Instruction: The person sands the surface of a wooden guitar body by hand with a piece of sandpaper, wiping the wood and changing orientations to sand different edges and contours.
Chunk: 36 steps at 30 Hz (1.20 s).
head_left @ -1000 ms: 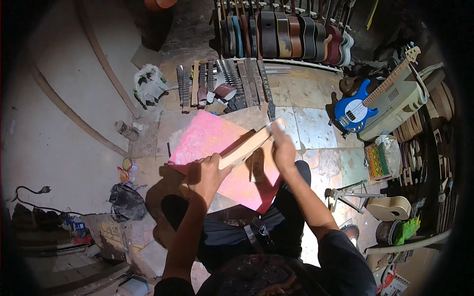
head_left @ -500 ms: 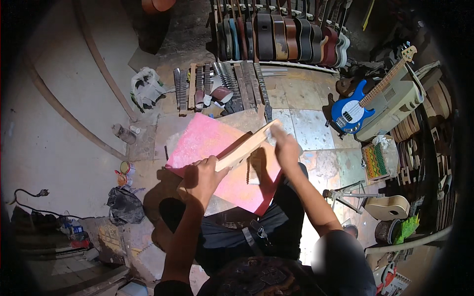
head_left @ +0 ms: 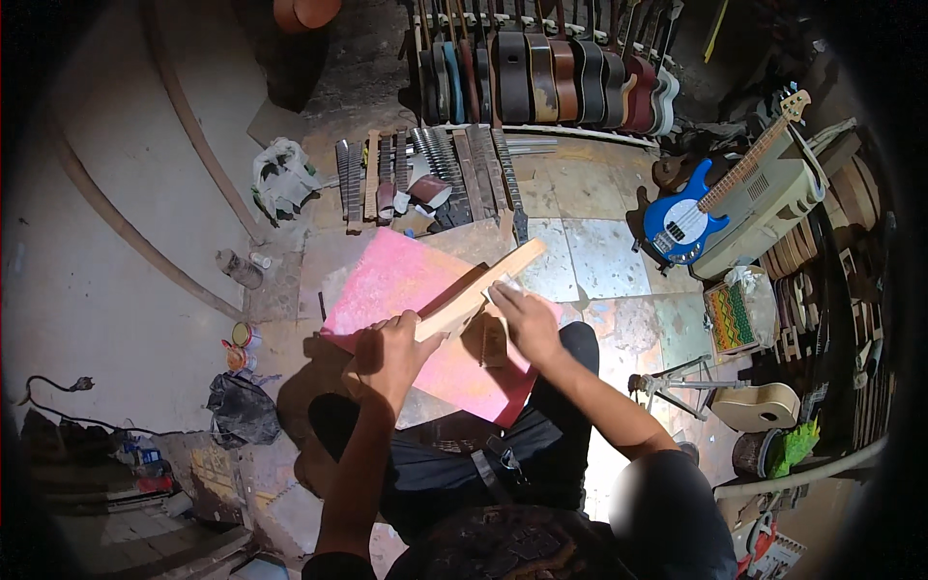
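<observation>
A pale wooden bar point(head_left: 517, 259) slants up to the right over a pink board point(head_left: 372, 275) in front of my lap. My left hand point(head_left: 389, 356) is wrapped round the bar's lower left end. My right hand point(head_left: 527, 327) pinches a small whitish pad point(head_left: 503, 281), which looks like folded sandpaper, against the bar's right side, past its middle. Below the bar, a small brown piece with a ridged edge point(head_left: 493, 343) lies on the board, partly in shadow.
Several fretted necks point(head_left: 445, 159) lie on the floor beyond the board. Guitars point(head_left: 541, 77) hang in a row at the back. At right are a blue bass guitar point(head_left: 684, 217), a metal stand point(head_left: 672, 382) and a guitar body point(head_left: 759, 406). A black plastic bag point(head_left: 242, 408) lies left.
My right hand has slid with the pad from the bar's far end down toward its middle. My left hand keeps its grip, and the bar has hardly moved.
</observation>
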Available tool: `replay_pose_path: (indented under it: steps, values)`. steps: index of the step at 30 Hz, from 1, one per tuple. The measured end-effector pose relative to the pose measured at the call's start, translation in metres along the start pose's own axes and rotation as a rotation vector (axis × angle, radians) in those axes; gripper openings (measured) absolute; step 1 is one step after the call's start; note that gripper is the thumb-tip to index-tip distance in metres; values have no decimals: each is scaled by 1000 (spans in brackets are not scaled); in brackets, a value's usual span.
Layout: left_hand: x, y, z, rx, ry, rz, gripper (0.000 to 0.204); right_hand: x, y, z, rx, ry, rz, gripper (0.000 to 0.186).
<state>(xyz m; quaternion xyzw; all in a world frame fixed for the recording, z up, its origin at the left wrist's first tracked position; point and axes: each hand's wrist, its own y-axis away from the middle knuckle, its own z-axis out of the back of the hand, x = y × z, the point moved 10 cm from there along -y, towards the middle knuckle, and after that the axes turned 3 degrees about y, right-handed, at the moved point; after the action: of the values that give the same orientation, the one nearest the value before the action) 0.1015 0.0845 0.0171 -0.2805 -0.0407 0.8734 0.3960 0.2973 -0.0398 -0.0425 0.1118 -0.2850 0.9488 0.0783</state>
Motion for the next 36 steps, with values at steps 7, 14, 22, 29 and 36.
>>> replay_pose_path:
  steps: [7, 14, 22, 29, 36]
  values:
    - [-5, -5, -1, -4, -22, -30, 41, -3, 7, -15, -62, -86, -68, 56]
    - [-8, -5, -3, -16, -34, -38, 42, -43, 2, -11, -29, -68, -234, 56]
    - [-7, -9, 0, -46, -82, -52, 45, -52, -14, 0, -53, -25, -334, 50]
    - [-9, -7, -2, -41, -30, -47, 42, -44, -14, -5, 53, -77, -363, 42]
    - [-7, -2, -1, -91, 40, -61, 41, 3, -15, -9, 2, -286, -201, 51]
